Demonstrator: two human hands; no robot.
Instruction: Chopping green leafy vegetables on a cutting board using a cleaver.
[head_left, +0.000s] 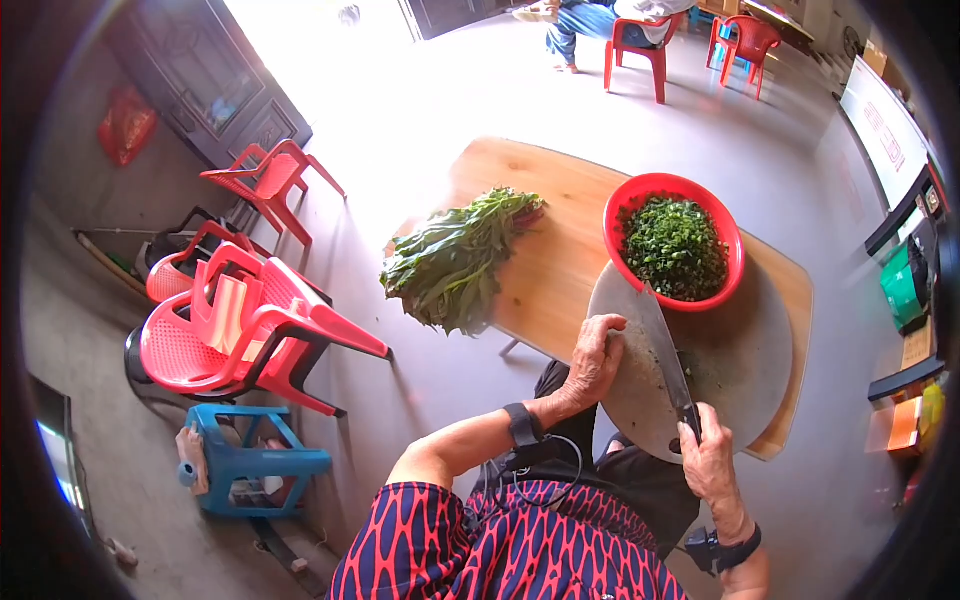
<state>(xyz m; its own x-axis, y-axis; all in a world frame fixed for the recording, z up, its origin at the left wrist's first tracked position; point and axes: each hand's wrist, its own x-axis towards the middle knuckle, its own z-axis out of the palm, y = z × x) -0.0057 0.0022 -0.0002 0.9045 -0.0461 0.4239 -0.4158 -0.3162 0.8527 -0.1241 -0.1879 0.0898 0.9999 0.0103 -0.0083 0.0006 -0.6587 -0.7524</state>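
My right hand (707, 454) grips the black handle of a kitchen knife (666, 352), its blade lying over a round grey cutting board (757, 360). At the board's left edge rests my left hand (598, 358), fingers bent and nothing visible in them. A few green scraps are scattered on the board near the blade. Just beyond the knife tip, a red plastic bowl (613, 251) overlaps the board's far side. Chopped greens (671, 244) fill much of it. To the left, a bundle of leafy greens (465, 259) lies on the wooden table, its leaves hanging over the edge.
The wooden table (559, 300) carries the board and bowl. Red plastic chairs (247, 330) and a blue stool (255, 457) stand to the left. Another person (592, 22) sits on a red chair (637, 56) at the far side. Shelves with boxes line the right.
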